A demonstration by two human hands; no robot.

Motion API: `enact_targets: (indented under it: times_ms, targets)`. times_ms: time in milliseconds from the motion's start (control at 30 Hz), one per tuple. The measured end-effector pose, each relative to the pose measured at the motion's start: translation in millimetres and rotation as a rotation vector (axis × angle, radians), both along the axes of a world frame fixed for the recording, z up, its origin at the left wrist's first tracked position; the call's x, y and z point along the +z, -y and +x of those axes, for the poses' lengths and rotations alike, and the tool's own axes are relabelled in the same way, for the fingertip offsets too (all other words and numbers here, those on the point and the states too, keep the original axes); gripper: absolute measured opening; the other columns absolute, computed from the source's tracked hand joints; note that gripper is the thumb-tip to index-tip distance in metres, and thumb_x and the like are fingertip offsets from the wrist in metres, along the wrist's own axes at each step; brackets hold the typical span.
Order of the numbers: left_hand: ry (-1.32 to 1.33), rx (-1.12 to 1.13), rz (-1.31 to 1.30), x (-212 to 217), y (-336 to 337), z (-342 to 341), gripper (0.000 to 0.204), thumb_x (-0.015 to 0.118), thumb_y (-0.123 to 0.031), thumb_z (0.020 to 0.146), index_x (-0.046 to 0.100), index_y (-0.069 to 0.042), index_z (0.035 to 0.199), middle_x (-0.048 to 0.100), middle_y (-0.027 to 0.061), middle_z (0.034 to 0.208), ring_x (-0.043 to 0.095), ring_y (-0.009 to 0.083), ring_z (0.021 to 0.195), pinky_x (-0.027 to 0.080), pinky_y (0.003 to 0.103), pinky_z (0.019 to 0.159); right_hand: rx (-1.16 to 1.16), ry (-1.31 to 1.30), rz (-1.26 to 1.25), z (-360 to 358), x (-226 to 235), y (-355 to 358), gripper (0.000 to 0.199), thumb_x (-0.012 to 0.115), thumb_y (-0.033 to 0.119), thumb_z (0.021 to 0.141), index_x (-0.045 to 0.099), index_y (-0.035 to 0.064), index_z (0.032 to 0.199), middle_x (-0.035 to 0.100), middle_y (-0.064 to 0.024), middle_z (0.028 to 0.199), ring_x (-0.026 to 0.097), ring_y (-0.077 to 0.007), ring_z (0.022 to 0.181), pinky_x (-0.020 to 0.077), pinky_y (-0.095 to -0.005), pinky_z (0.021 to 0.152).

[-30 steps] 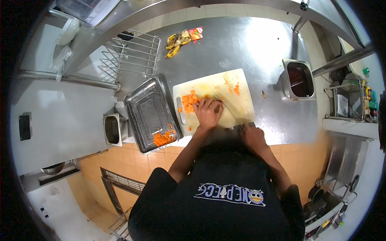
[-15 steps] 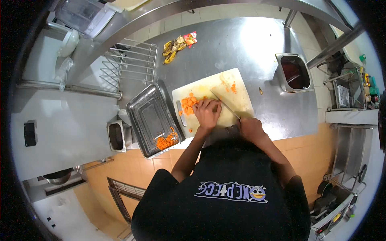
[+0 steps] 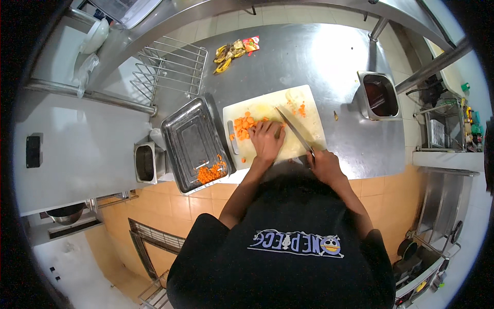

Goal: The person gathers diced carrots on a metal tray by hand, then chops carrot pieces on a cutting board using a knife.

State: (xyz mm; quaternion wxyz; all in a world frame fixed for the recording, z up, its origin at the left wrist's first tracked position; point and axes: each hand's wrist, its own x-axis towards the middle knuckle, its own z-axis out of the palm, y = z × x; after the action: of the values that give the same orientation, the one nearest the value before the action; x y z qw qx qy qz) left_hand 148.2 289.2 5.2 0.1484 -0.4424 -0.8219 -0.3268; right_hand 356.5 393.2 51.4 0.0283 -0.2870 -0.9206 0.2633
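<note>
My right hand (image 3: 326, 166) is wrapped round the handle of a kitchen knife (image 3: 294, 129). The blade slants to the far left across a cream cutting board (image 3: 303, 107), a small gap to the right of my left fingertips. On the board, my left hand (image 3: 267, 142) rests with fingers bent down over carrot; the bit beneath them is mostly hidden. Cut carrot pieces (image 3: 241, 129) are heaped to the left of that hand. Finer carrot bits (image 3: 301, 109) lie beyond the blade.
Left of the board, a dark metal tray (image 3: 186, 136) holds diced carrot (image 3: 210, 174) at its near end. Peels (image 3: 226, 55) and a red packet (image 3: 251, 44) lie on the steel table (image 3: 288, 56). A steel container (image 3: 380, 95) of dark liquid stands right; a wire rack (image 3: 177, 67) far left.
The knife has shifted a little to the right and farther out, its blade now apart from my left fingers. My left hand stays in nearly the same spot on the board.
</note>
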Motion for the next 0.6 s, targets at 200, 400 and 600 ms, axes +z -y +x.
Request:
enact_targets:
  times_ms: [200,400,600]
  targets:
    - [0.011,-0.011,-0.027,-1,1,0,0.009,0.081,-0.023,0.084,0.079,-0.018,0.092,0.074,-0.0012,0.097,0.064,0.0221,0.096,0.036,0.045,0.089,0.029,0.072,-0.002,2,-2,1,0.03,0.057,0.033,0.108,0.067,0.0046,0.107,0.071,-0.028,0.084,0.07,-0.049,0.077,0.057,-0.0587,0.073]
    - [0.034,-0.019,-0.017,3,1,0,0.007,0.081,-0.022,0.085,0.08,-0.019,0.091,0.074,-0.0019,0.095,0.063,0.0218,0.095,0.036,0.044,0.089,0.011,0.098,0.005,3,-5,3,0.029,0.057,0.032,0.107,0.066,0.0044,0.109,0.071,-0.0278,0.084,0.071,-0.0493,0.078,0.0571,-0.059,0.072]
    - [0.115,-0.055,-0.012,1,4,-3,0.007,0.081,-0.02,0.083,0.079,-0.019,0.09,0.072,-0.0032,0.091,0.063,0.0212,0.093,0.034,0.043,0.087,0.044,0.164,-0.065,2,8,3,0.029,0.057,0.03,0.107,0.065,0.0026,0.106,0.071,-0.0277,0.083,0.071,-0.0493,0.078,0.0572,-0.0591,0.071]
